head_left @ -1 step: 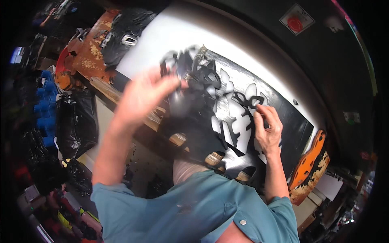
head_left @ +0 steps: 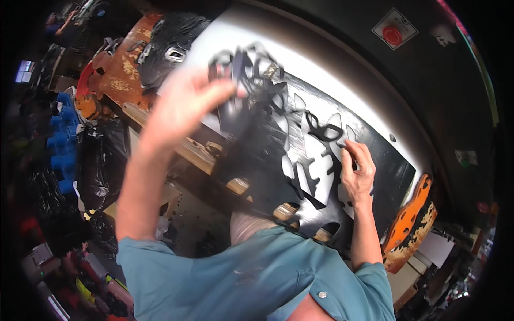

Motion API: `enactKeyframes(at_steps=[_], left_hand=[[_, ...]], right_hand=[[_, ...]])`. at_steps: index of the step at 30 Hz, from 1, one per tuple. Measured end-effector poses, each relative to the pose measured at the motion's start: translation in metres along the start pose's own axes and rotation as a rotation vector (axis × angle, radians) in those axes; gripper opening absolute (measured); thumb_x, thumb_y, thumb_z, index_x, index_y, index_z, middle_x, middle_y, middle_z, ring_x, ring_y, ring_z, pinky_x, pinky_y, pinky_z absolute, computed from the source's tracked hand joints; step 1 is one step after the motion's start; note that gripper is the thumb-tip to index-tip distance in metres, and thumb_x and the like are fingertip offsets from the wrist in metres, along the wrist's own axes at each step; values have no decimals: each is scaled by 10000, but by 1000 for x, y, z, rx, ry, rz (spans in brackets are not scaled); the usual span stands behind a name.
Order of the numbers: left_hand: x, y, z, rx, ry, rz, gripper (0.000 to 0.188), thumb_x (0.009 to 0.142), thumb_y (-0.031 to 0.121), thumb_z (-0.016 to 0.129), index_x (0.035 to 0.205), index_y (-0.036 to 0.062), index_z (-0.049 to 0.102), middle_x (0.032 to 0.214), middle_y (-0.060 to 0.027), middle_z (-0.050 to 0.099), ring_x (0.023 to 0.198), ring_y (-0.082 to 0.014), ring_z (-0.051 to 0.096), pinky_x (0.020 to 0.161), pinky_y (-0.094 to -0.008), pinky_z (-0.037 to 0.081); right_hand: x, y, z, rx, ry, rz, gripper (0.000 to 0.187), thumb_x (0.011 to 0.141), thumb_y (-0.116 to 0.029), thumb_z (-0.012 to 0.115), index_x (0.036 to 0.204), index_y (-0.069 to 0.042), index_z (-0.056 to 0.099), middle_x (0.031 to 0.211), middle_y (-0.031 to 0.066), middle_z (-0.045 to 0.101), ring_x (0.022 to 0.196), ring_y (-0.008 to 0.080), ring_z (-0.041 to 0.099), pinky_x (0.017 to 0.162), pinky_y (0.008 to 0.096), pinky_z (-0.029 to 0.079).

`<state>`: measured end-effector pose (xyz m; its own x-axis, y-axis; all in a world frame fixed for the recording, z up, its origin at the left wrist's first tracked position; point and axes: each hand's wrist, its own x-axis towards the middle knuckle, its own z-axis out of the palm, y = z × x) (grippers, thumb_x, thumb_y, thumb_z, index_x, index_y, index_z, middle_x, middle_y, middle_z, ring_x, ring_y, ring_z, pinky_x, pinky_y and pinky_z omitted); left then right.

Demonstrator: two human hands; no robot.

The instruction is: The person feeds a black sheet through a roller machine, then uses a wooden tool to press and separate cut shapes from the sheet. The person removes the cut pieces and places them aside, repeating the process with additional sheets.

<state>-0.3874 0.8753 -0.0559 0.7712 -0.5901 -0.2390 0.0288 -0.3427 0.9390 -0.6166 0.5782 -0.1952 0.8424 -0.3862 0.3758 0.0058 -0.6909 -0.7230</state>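
Note:
My left hand (head_left: 184, 104), smeared by motion, is raised over the far left part of the work table. Its thumb and fingers are closed on a thin black sheet with cut-out holes (head_left: 249, 128), whose looped upper strips are blurred. The sheet hangs down toward the table's near edge. On the right, my right hand (head_left: 357, 174) is closed, with thumb and fingertips curled together beside a black looped strip (head_left: 325, 131). Whether anything is between those fingertips, I cannot make out. White leaf-like gaps (head_left: 321, 171) show through the cut black material under and between my hands.
A white surface (head_left: 225, 32) lies beyond the sheet, below a dark machine panel with a red button (head_left: 392, 35). An orange perforated piece (head_left: 409, 214) stands at the right end. Black plastic bags (head_left: 101, 166) and blue crates (head_left: 63, 142) are at the left.
My left hand has moved slightly up and left, lifting the upper strips of the black sheet. The looped strip by my right hand has shifted a little away from its fingertips.

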Motion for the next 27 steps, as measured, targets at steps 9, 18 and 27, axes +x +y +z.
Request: enactKeyframes(at_steps=[9, 18, 27], left_hand=[[73, 121, -151, 268, 181, 433, 287, 1045, 227, 708, 1257, 36, 737, 1200, -65, 770, 1013, -101, 749, 849, -260, 618], [102, -108, -243, 284, 423, -348, 162, 978, 150, 714, 1087, 35, 749, 1050, -48, 761, 887, -146, 707, 693, -302, 601], [90, -120, -248, 870, 571, -263, 423, 932, 321, 807, 1155, -36, 760, 970, -128, 777, 911, -202, 736, 769, -364, 596]], right_hand=[[-19, 34, 8, -18, 55, 74, 200, 968, 39, 693, 1157, -3, 745, 1022, 146, 720, 914, 254, 721, 811, 321, 568], [-14, 26, 9, -31, 66, 73, 203, 947, 73, 666, 1129, 14, 736, 993, 133, 690, 844, 216, 682, 750, 304, 538], [-10, 25, 10, -86, 110, 34, 231, 909, 81, 695, 1116, 1, 758, 997, 123, 704, 818, 179, 682, 679, 264, 524]])
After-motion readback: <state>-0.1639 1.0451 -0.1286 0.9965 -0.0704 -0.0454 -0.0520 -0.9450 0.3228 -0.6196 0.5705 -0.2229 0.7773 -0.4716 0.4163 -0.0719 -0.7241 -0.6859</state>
